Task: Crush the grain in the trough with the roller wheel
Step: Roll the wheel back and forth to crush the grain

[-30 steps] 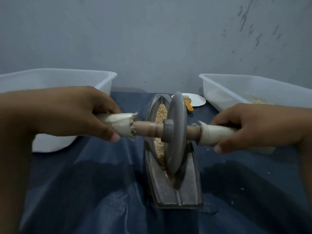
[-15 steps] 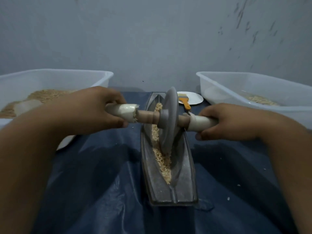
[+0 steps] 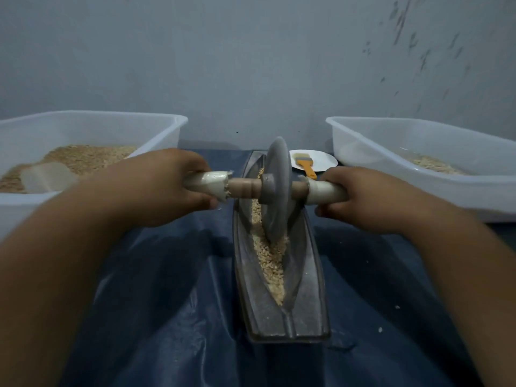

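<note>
**Roller wheel held at the far half of the trough**

Plastic sheeting (image 3: 167, 317), dark blue and wrinkled, covers the table nearest the camera, with a few pale specks scattered on its right side. On it lies the long grey metal boat-shaped trough (image 3: 282, 317), its near end blunt and its length running away from the viewer. Pale crushed grain (image 3: 272, 263) is spread along the trough's central groove, from near the front tip up to the wheel. The grey metal disc-shaped roller wheel (image 3: 275, 191) stands upright in the groove in the far half of the trough, its lower edge set into the grain. A wooden axle passes through it, with white-wrapped handles on either side. The left handle is gripped by the left hand (image 3: 156, 188), fingers curled over it; the right handle is gripped by the right hand (image 3: 363, 199) in the same way. To the left, a white plastic tub (image 3: 92, 118) holds a heap of grain and a translucent scoop (image 3: 46, 177). To the right, a second white plastic tub (image 3: 418, 127) holds a thinner layer of grain. Beyond the wheel, a small white plate (image 3: 324, 160) carries an orange-handled brush (image 3: 305, 164). A grey wall (image 3: 251, 65) closes the scene.
</note>
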The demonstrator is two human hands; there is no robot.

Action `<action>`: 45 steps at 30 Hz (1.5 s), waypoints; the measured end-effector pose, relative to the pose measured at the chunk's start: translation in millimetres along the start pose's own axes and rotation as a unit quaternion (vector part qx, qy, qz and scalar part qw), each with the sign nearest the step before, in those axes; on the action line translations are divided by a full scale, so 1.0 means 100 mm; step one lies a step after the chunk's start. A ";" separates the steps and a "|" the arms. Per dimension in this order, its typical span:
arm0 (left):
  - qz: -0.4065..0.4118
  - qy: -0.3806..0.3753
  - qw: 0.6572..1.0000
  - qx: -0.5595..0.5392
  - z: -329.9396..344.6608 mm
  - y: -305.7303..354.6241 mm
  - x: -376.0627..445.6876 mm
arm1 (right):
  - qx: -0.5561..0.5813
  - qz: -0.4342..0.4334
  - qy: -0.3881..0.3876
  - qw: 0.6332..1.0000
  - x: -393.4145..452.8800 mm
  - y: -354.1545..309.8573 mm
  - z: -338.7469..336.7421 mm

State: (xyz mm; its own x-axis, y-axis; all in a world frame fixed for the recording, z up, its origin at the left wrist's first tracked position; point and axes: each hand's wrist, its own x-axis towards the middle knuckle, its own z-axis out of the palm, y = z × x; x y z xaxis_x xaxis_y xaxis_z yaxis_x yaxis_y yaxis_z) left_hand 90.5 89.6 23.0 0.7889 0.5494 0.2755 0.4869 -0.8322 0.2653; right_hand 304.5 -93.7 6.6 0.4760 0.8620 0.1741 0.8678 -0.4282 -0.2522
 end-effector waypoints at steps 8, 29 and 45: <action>0.039 -0.158 0.986 -0.035 -0.35 -0.13 -0.18 | 0.068 -0.011 -0.220 0.973 -0.33 0.01 -0.48; 0.046 -0.188 0.981 -0.020 -0.42 -0.15 -0.22 | 0.150 -0.052 -0.262 0.952 -0.35 0.00 -0.52; 0.032 -0.180 0.983 -0.006 -0.39 -0.09 -0.23 | 0.108 -0.046 -0.228 0.967 -0.32 0.00 -0.48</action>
State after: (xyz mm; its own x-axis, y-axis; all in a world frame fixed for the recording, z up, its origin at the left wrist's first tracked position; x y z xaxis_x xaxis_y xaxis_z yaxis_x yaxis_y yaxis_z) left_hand 53.5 87.2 50.7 0.9002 0.4321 -0.0534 0.4296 -0.8616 0.2706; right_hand 295.7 -134.5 46.5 0.2430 0.9448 -0.2200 0.8303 -0.3198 -0.4565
